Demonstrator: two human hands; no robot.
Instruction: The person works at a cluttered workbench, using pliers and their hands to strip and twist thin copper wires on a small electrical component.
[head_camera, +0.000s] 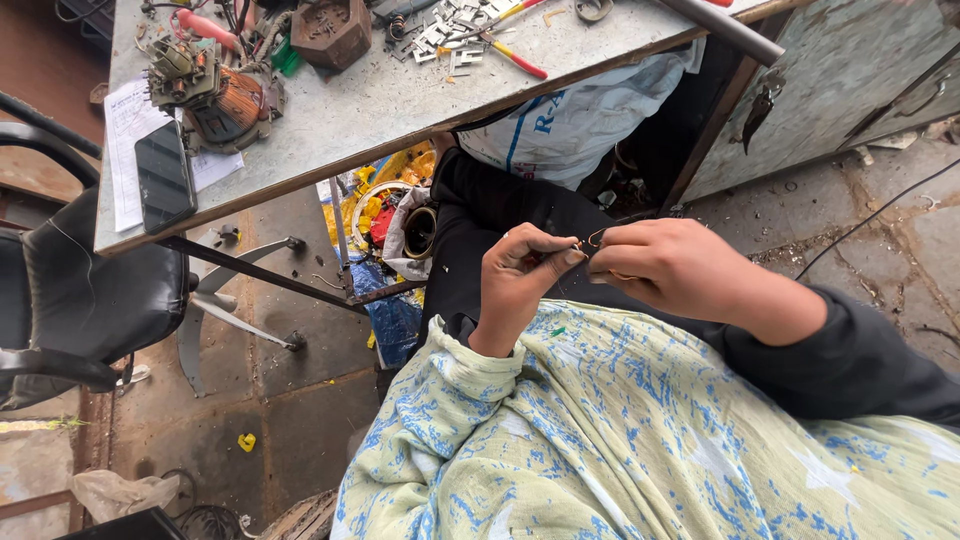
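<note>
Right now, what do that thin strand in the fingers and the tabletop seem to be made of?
The strand, pinched between left hand and right hand, looks like bare copper wire: thin, orange-brown, bent in a loop. The tabletop seems to be dull grey sheet metal, scuffed and speckled, though laminate is possible.

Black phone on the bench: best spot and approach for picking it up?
Grip the phone across its two long edges near the middle, coming straight down from above. It lies flat, screen up, on papers near the table's front edge. Its left side has free space; the wound coil part crowds the right.
</note>
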